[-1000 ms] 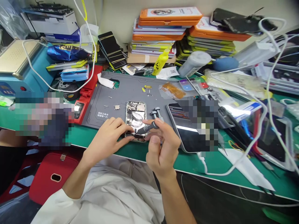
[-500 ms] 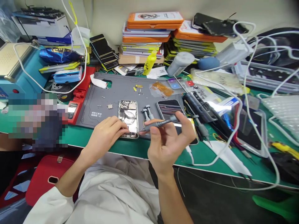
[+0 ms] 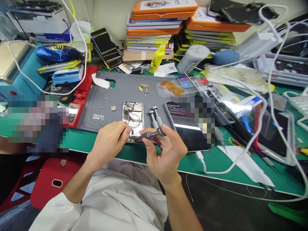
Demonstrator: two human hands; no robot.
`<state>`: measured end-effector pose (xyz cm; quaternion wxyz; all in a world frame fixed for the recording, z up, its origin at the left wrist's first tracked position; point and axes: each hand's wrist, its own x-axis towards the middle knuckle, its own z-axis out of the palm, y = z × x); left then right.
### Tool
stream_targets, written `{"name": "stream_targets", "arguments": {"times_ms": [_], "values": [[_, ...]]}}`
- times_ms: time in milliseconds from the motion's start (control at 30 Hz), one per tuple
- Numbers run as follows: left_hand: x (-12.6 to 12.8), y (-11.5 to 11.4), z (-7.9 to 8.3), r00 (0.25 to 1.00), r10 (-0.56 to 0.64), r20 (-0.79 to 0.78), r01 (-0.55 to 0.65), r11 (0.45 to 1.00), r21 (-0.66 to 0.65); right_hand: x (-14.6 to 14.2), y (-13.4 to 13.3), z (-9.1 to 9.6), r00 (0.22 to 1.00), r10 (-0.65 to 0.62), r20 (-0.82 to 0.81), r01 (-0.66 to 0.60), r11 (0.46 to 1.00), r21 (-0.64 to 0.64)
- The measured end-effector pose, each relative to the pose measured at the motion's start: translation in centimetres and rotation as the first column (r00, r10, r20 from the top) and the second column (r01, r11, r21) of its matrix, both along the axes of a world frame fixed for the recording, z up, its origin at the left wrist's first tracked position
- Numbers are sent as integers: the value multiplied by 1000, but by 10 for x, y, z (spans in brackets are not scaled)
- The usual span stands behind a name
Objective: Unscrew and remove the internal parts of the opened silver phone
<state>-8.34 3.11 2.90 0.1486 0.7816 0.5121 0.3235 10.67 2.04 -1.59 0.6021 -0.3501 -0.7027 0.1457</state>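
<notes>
An opened phone body (image 3: 135, 128), its inner parts bare, lies on the grey work mat (image 3: 115, 91). My right hand (image 3: 166, 150) grips a grey screwdriver (image 3: 152, 134), whose tip points left at the phone's lower end; whether it touches is hard to see. Close by the phone's lower left side is my left hand (image 3: 109, 141), fingers curled and pinched together; anything between them is hidden. Two more grey screwdrivers (image 3: 156, 116) rest just right of the phone. Small metal parts (image 3: 113, 108) and yellow pieces (image 3: 144, 85) are scattered on the mat.
A larger dark-screened phone (image 3: 184, 126) with a white cable (image 3: 201, 160) lies at right. Stacked orange cases (image 3: 163, 12), a yellow bottle (image 3: 157, 59) and a grey canister (image 3: 193, 57) stand behind. A red holder (image 3: 81, 93) edges the mat; another person's blurred hand is at far left.
My right hand has moved left, and the screwdriver is now turned more end-on to me. My left fingers have curled in and lifted slightly from the phone's edge. The view has shifted a little.
</notes>
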Motion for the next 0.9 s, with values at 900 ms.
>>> {"name": "stream_targets", "arguments": {"times_ms": [900], "values": [[-2, -3, 2, 994, 32, 104, -16, 987, -157, 2, -1, 5, 993, -34, 115, 30, 999, 30]]}}
